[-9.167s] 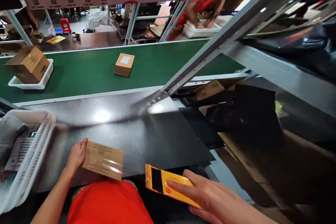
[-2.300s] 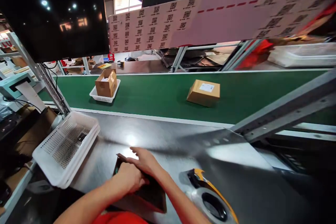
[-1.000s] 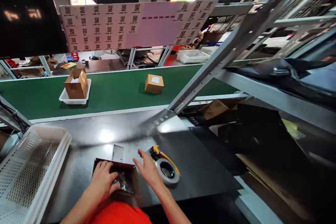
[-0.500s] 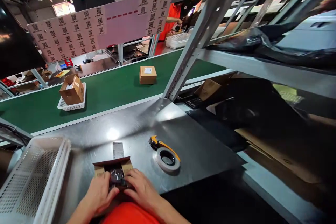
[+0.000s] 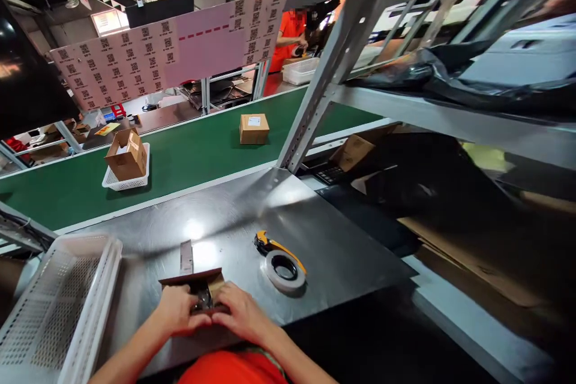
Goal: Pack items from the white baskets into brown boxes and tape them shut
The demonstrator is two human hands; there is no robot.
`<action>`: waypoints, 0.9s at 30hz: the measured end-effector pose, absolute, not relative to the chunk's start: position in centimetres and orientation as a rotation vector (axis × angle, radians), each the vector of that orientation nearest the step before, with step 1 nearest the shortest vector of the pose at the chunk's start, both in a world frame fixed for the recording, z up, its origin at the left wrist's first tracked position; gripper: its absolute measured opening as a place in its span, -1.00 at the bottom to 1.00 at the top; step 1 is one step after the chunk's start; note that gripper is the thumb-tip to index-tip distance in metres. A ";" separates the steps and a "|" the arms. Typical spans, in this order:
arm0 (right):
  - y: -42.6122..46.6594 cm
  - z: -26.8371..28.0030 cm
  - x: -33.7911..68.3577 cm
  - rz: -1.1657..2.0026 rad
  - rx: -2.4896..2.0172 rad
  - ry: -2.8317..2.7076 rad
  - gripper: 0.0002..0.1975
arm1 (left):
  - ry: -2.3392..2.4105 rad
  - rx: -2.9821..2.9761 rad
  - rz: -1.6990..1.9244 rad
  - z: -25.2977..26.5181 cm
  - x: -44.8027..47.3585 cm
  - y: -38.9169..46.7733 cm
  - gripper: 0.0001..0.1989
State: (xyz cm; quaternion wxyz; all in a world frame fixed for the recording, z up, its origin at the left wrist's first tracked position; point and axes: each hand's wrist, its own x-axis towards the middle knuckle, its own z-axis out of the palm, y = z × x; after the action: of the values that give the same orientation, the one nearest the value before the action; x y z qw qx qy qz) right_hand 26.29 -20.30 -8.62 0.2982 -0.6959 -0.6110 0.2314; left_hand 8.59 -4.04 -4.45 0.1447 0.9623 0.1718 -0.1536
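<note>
A small brown cardboard box (image 5: 191, 280) stands open at the near edge of the metal table, its far flap raised. My left hand (image 5: 179, 313) grips its left side, and my right hand (image 5: 243, 312) grips the right. Both thumbs lie along the near edge, their tips almost meeting. Inside the box, partly covered by my fingers, is a dark item in shiny clear plastic (image 5: 205, 299). Just beyond the flap lies a paper slip (image 5: 186, 257), beside a bright glare. To the right of my hands rests a yellow tape dispenser (image 5: 284, 270) with a roll of tape.
Stacked white plastic baskets (image 5: 58, 300) stand at left. Behind the table runs a green conveyor belt (image 5: 198, 156), carrying a closed carton (image 5: 254, 129) and an open carton (image 5: 126, 156) in a basket. A metal rack post (image 5: 328, 72) rises at right. A co-worker (image 5: 290, 39) stands beyond the belt.
My hands have drawn closer together at the box's near edge, covering more of the wrapped item. The paper slip now appears farther left and narrower. The view has shifted slightly.
</note>
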 end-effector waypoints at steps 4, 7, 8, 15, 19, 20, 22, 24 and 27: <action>-20.1 -11.9 23.9 0.441 -1.862 -1.166 -0.37 | 0.555 3.086 0.418 -8.6 6.8 -2.8 -0.22; -20.3 -14.3 22.0 0.328 -1.906 -1.053 -0.28 | 0.743 3.086 0.699 -11.5 5.5 -3.0 -0.09; -20.3 -14.9 22.0 0.304 -1.905 -1.040 -0.33 | 0.767 3.083 0.701 -12.4 5.0 -3.4 -0.15; -22.2 -15.1 33.2 0.104 -1.950 -0.861 -0.38 | 0.787 3.122 0.531 -14.3 1.8 -5.9 -0.43; -22.6 -13.5 38.0 0.125 -1.984 -0.969 -0.39 | 0.805 3.017 0.376 -12.2 2.0 -5.9 -0.45; -22.3 -13.0 37.7 0.130 -1.969 -1.091 -0.41 | 0.807 2.999 0.353 -11.7 2.0 -6.0 -0.46; -21.4 -12.0 35.2 0.146 -1.906 -1.426 -0.42 | 0.814 2.977 0.319 -11.1 2.1 -6.4 -0.46; -20.0 -11.2 31.5 0.227 -1.821 -1.772 -0.31 | 0.846 2.969 0.316 -11.0 2.1 -6.8 -0.43; -18.1 -10.4 26.3 0.478 -1.806 -2.076 -0.03 | 0.879 2.951 0.348 -11.4 2.0 -7.2 -0.38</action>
State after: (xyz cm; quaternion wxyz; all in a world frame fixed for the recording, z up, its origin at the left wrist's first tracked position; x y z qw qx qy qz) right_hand 26.33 -18.06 -10.41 0.1734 -0.6367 -0.7321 0.1686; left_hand 1.99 -7.16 -11.45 0.0213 0.9522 0.2834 0.1123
